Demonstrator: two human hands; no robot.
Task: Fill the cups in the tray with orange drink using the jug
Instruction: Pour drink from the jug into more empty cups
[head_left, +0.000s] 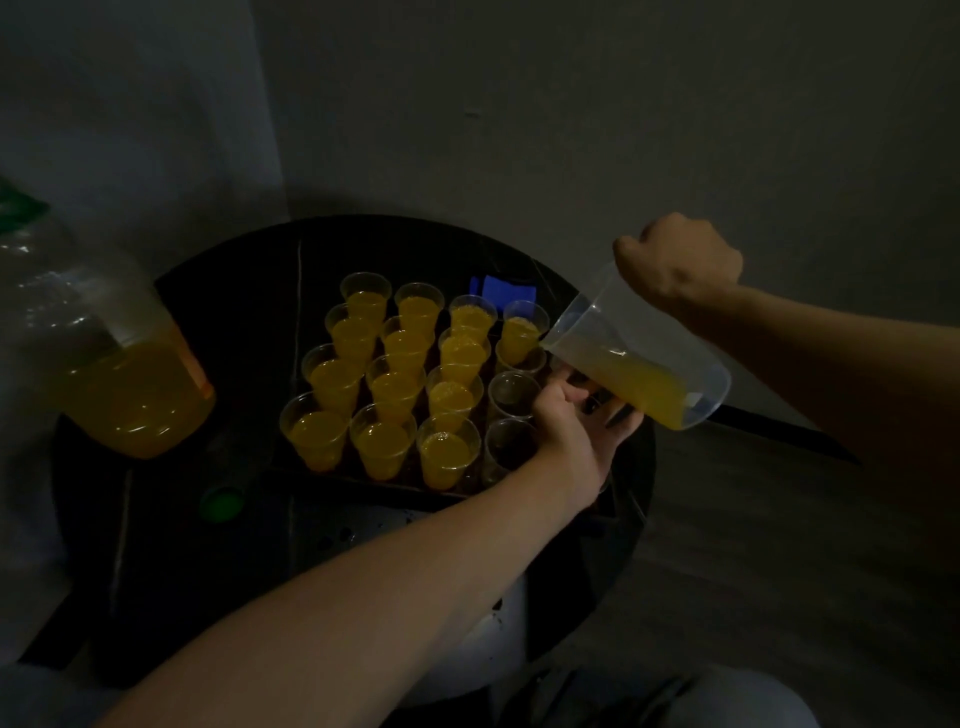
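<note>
Clear plastic cups stand in rows on a dark tray (358, 479). Several filled cups (392, 389) hold orange drink. In the right column an empty cup (513, 395) and another empty cup (508, 441) stand in front of a partly hidden cup (522, 359). My right hand (680, 262) grips the handle of a clear jug (644, 371), tilted left with its spout over that partly hidden cup; orange drink lies along the jug's lower side. My left hand (579, 423) reaches past the tray's right side, fingers stretched under the jug.
A big clear bottle (119, 379) with orange drink and a green top stands at the left of the round dark table (234, 291). A green cap (222, 504) lies near the front. A blue object (503, 290) sits behind the tray. Walls close in behind.
</note>
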